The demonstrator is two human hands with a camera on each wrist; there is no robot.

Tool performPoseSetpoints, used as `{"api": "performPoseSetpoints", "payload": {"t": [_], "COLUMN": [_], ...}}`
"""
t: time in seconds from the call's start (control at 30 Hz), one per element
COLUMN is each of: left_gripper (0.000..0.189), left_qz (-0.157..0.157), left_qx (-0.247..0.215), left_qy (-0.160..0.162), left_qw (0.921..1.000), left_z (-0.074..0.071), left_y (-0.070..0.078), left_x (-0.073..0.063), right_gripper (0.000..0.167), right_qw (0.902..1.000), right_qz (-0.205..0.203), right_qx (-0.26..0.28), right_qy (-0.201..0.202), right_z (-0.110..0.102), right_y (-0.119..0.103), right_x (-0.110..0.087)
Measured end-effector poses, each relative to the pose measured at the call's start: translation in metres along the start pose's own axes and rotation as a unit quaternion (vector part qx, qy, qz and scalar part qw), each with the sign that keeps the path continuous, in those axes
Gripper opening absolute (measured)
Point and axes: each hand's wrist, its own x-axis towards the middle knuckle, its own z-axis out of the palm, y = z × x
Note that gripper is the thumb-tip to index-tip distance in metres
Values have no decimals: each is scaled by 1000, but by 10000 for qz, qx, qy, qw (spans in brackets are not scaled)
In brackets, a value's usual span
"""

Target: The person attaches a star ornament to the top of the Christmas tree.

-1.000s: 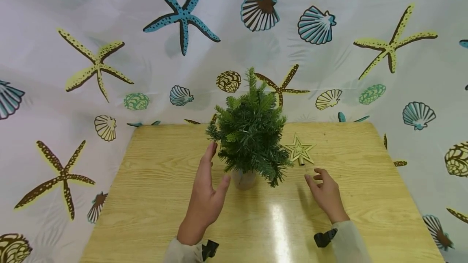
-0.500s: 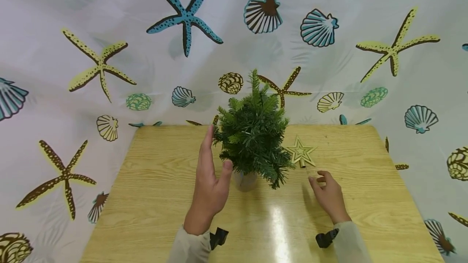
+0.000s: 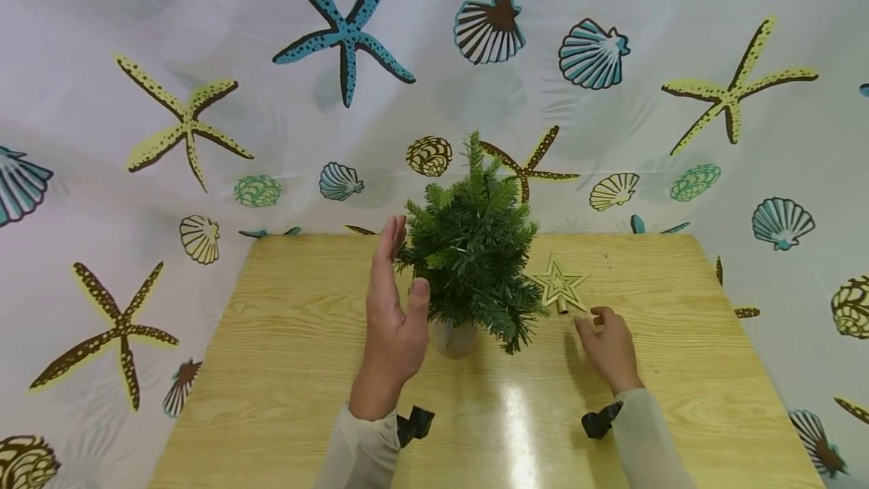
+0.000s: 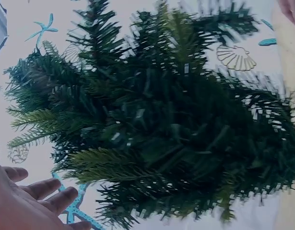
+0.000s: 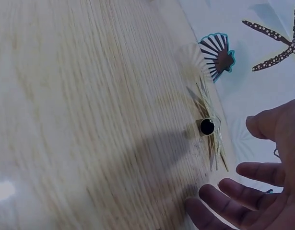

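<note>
A small artificial Christmas tree (image 3: pixel 471 247) stands upright in a pale base (image 3: pixel 455 339) near the middle of the table. Beside its left side is my left hand (image 3: pixel 394 323), fingers straight and thumb raised; in the left wrist view the fingers show apart from the green branches (image 4: pixel 152 120). To the tree's right lies a gold star tree topper (image 3: pixel 560 283), its round socket (image 5: pixel 207 126) facing the right wrist camera. My right hand (image 3: pixel 609 349) hovers just in front of the star with loosely bent fingers, holding nothing.
The wooden table (image 3: pixel 285 368) reaches back to a white curtain (image 3: pixel 421 96) printed with starfish and shells. The curtain also closes in the left and right sides. A black wrist camera (image 3: pixel 416 425) sits at the left cuff.
My left hand has risen along the tree's left side, moving forward and slightly right. The right hand has edged forward, nearer the star. Tree and star stay in place while the view shifts slightly.
</note>
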Motion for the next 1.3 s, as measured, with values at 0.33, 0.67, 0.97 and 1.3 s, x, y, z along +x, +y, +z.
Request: {"api": "performPoseSetpoints", "payload": {"t": [0.33,0.67,0.97,1.3], "left_gripper": [74,70,63,48], "left_qz": [-241,127,298,766], "left_qx": [-59,-357,-510,-127], "left_qy": [-216,28,81,6], "left_qw": [9995,9993,9982,9970], "left_z": [1,11,11,10], "left_y": [8,16,22,28], "left_x": [15,35,49,65], "right_gripper": [52,49,45,45], "right_qw": [9993,9981,9989,9981], "right_qz": [334,536,461,529], "right_qx": [128,217,55,-257], "right_qy": [-89,-194,-104,-183], "right_z": [1,4,8,12], "right_y": [8,7,5,3], "right_x": [20,34,47,53]}}
